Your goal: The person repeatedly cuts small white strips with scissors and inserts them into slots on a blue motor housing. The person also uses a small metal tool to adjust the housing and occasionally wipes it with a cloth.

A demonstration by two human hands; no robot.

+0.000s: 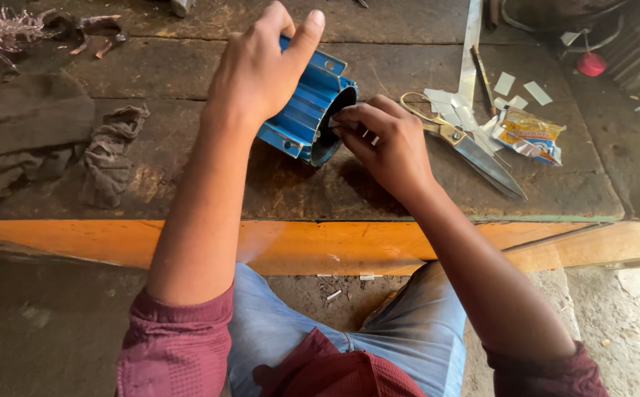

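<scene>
A blue finned motor housing [307, 110] lies on its side on the dark, worn workbench [261, 184], a little back from the bench's orange front edge [298, 246]. Its long axis runs slantwise across the bench, with the open round mouth turned toward the person and to their right, and the far end pointing away to the left under the palm. The left hand [257, 70] is clamped over the top of the housing, fingers curled over the ribbed wall and the thumb stretched along the upper rim, pressing it down against the bench. The right hand [386, 143] sits at the mouth of the housing, its fingertips pressed together in a pinch on a small pale strip [369, 134] held just at the edge of the bore; how far the strip goes into the bore cannot be told. To the right of the housing, just past the right hand, lie large scissors [467, 143] with brass-coloured handles, blades pointing away from the housing toward the bench's front right. Beyond the scissors are scattered pale paper offcuts [515, 92] and a crumpled yellow and orange wrapper [530, 134]. To the left of the housing, well apart from it, lie dirty grey rags [107, 158]. Behind the housing, at the far left, sits a tangle of thin wire [11, 29].
</scene>
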